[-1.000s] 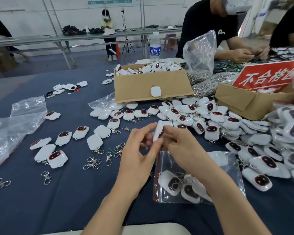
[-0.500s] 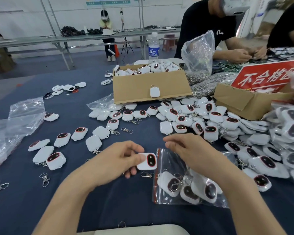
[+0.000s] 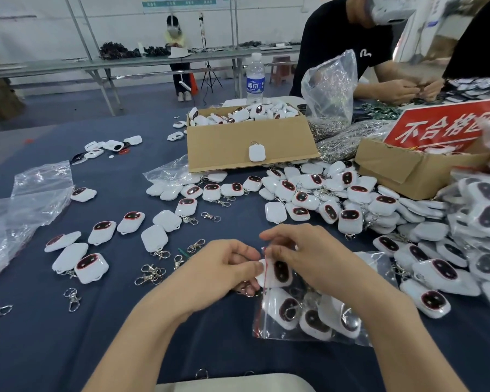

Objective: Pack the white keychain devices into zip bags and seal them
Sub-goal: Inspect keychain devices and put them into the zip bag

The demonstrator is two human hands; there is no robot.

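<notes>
A clear zip bag (image 3: pixel 303 335) with a red seal strip lies on the dark blue table, holding several white keychain devices. My left hand (image 3: pixel 224 271) holds a white keychain device (image 3: pixel 279 273) with a dark oval face, which sits halfway through the bag's mouth. My right hand (image 3: pixel 303 253) pinches the bag's upper lip at the red strip and lifts it. Many more white devices lie loose in a pile (image 3: pixel 323 193) behind and to the right.
An open cardboard box (image 3: pixel 249 145) full of devices stands behind, a second box (image 3: pixel 408 171) with a red sign at right. Loose metal clasps (image 3: pixel 150 274) and devices lie at left, beside empty plastic bags (image 3: pixel 26 205). Other people work across the table.
My left hand carried the device from mid-air down and to the right, into the bag's mouth. My right hand dropped to the bag and took hold of its upper lip.
</notes>
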